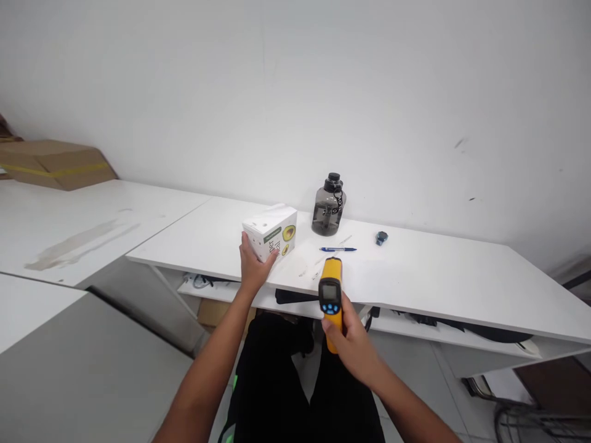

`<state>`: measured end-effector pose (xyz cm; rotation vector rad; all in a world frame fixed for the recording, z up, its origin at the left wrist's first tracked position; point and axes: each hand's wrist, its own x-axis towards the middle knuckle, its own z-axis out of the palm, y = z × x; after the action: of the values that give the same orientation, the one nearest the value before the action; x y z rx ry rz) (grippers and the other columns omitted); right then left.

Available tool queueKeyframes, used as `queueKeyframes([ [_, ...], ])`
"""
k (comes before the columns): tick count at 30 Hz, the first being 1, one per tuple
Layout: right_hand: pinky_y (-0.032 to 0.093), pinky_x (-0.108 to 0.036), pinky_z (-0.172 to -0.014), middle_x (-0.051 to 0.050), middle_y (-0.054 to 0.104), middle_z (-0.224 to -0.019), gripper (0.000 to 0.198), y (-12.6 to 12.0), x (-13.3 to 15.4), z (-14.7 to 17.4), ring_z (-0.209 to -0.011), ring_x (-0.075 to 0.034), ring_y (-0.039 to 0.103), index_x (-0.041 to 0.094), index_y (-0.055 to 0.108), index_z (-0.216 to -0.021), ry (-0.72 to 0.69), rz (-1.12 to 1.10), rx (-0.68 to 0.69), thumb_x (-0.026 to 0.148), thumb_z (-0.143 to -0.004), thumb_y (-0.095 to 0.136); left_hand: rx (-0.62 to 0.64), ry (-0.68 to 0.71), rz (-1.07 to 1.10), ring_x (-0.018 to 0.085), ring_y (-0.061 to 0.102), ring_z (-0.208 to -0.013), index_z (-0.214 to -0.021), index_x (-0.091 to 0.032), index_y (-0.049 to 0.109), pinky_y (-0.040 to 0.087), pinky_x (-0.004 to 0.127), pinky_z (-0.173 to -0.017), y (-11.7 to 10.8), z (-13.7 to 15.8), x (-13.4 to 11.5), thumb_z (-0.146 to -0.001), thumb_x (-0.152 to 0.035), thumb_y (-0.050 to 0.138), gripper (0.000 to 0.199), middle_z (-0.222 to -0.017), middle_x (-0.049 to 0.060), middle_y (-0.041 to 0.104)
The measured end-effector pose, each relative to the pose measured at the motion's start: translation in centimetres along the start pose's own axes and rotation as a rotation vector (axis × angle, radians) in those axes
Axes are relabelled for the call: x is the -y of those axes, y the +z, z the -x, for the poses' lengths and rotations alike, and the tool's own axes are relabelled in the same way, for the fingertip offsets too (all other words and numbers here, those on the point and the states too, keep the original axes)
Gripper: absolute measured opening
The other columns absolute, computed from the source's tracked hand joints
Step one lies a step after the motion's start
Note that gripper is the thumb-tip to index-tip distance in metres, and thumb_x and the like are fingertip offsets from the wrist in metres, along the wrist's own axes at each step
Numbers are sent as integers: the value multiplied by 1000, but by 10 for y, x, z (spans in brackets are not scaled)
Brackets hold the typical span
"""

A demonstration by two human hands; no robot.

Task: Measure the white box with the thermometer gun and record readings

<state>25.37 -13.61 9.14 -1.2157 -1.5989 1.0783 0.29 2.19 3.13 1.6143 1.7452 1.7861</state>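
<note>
My left hand (255, 263) grips the near end of a white cardboard box (272, 231) printed with avocados and a green label. The box sits at the desk's front part, thumb on its printed face and fingers on its left side. In my right hand (353, 341) is a yellow and black infrared thermometer (331, 295), held by its handle in front of the desk edge. Its small grey screen and blue buttons face me. Just beyond the thermometer, a blue pen (338, 249) lies on the desk.
A dark see-through water jug (327, 209) stands near the wall behind the pen. A small dark watch-like item (381, 237) lies to its right on the white desk (443, 271). Far left is a brown carton (60, 163) with yellow tape. Under the desktop, a shelf (263, 299) holds several things.
</note>
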Motion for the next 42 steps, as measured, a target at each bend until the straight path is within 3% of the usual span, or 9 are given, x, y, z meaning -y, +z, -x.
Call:
queueKeyframes([
  [9,48,-44,-82,-25,69,-108,73,41,2,-121,-99,-36,67,2,26,-150,96,887,112,36,-90,50,-27,6,-23,35,27,-143,-154,-18,6,28,52,-115,1,0,-2,-73,-43,73,109,-149,22,29],
  [16,49,-44,-75,-29,70,-106,79,74,2,-165,-94,-37,67,-8,31,-145,98,876,90,44,-91,53,-17,11,-44,35,25,-144,-154,-17,5,27,52,-116,0,-1,1,-73,-45,72,109,-148,22,30],
  [19,48,-39,-74,-22,71,-108,66,54,2,-175,-93,-32,68,3,39,-144,52,857,69,49,-97,41,-16,12,-44,36,25,-144,-154,-17,5,26,52,-116,0,0,1,-73,-45,73,110,-148,22,29],
  [24,46,-38,-78,-23,69,-110,46,-33,-25,-197,-100,-31,67,11,41,-142,185,1046,-89,23,-98,40,10,-10,-18,36,25,-143,-154,-20,4,28,53,-115,1,-3,3,-72,-45,74,111,-146,21,29],
  [27,44,-34,-77,-18,70,-108,36,-72,-51,-201,-100,-28,66,15,53,-132,206,1152,23,25,-98,43,11,9,-21,36,25,-142,-153,-20,4,30,53,-113,1,-7,10,-72,-46,73,110,-146,22,26],
  [33,40,-30,-73,-14,70,-107,37,-81,-86,-187,-94,-24,66,17,54,-125,129,1084,-120,33,-104,27,-241,370,-155,38,26,-140,-146,-16,18,28,56,-112,-2,36,-3,-76,-58,63,92,-146,24,24],
  [35,39,-30,-70,-13,71,-99,39,-79,-89,-184,-87,-24,66,16,52,-124,143,1009,-213,35,-104,26,-121,564,-144,35,40,-132,-144,-21,25,33,53,-109,9,68,-29,-81,-53,59,78,-140,20,39],
  [39,38,-29,-71,-12,71,-98,44,-79,-90,-175,-86,-25,65,15,45,-129,145,803,-384,39,-103,18,477,760,-265,30,54,-121,-136,-25,47,41,46,-100,51,115,-84,-89,-49,52,53,-133,15,57],
  [42,39,-30,-73,-11,70,-97,47,-78,-91,-162,-86,-24,65,15,44,-128,109,615,-516,40,-102,14,465,692,-332,30,57,-119,-131,-19,54,45,46,-95,78,126,-96,-91,-44,51,47,-137,17,56],
])
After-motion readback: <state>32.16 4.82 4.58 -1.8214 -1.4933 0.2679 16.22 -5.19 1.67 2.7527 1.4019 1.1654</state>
